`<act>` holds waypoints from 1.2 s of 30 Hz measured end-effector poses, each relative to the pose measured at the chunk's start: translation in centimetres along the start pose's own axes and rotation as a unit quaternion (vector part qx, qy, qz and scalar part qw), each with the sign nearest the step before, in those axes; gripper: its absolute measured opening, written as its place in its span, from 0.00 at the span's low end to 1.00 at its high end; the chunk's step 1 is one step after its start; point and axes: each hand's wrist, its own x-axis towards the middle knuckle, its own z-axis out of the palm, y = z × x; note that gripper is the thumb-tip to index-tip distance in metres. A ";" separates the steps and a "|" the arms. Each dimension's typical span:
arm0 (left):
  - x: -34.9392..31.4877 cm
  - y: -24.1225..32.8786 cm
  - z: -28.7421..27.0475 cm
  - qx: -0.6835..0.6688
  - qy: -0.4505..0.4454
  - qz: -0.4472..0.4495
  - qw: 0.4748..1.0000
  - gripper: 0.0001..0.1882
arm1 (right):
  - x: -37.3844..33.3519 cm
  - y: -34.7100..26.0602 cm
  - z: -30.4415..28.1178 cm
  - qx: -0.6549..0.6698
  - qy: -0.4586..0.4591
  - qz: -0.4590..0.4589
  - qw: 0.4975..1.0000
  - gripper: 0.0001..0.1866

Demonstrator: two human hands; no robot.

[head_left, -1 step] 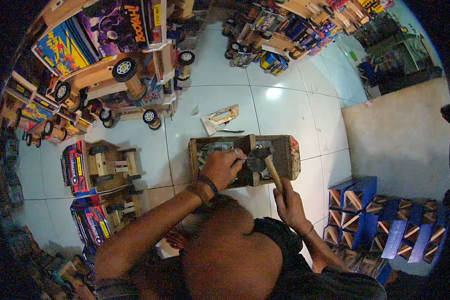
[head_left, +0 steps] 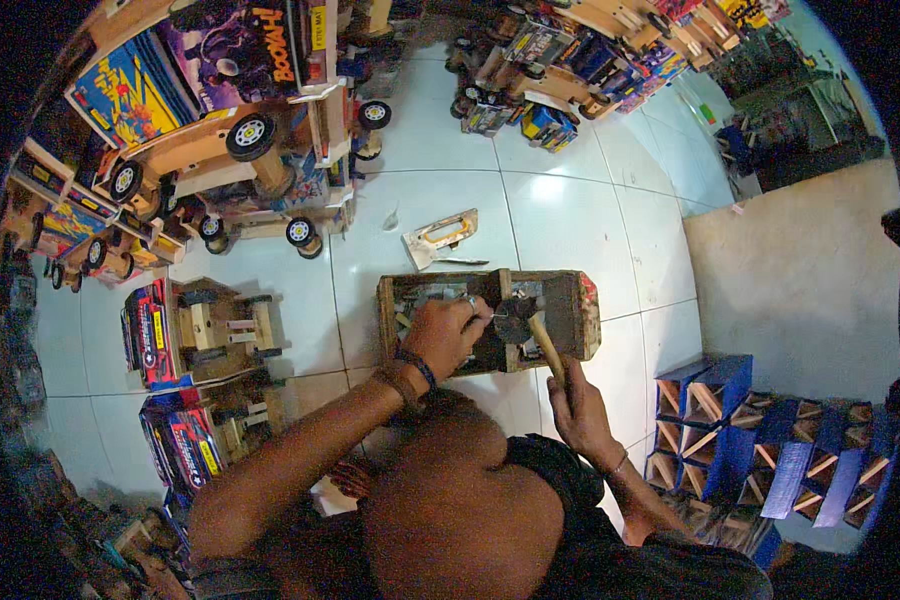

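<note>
My right hand (head_left: 582,412) is closed around the wooden handle of a hammer (head_left: 547,347). Its dark head is over the middle of an old wooden box (head_left: 590,318) with compartments, close to my left fingertips. Leaning in from the left, my left hand (head_left: 447,332) has its fingers pinched together above the box's left compartment. A small, thin, pale thing shows at those fingertips, too small to name. Small metal pieces lie in the box, partly hidden by the hand and the hammer.
Beyond the box lie a worn white tool (head_left: 442,238) with a slot and a thin dark blade (head_left: 464,262). Wooden toy trucks (head_left: 220,330) stand at the left, with more stacked (head_left: 550,80) at the back. Blue-sided wooden pieces (head_left: 705,390) are at the right, before a low wall (head_left: 790,270).
The hammer's head has shifted very slightly and its handle has tilted a little. Both hands stay in about the same place.
</note>
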 end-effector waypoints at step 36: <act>0.9 -0.3 0.0 0.006 0.032 0.038 0.999 0.09 | 0.1 -0.3 0.8 -0.129 0.104 -0.058 0.984 0.33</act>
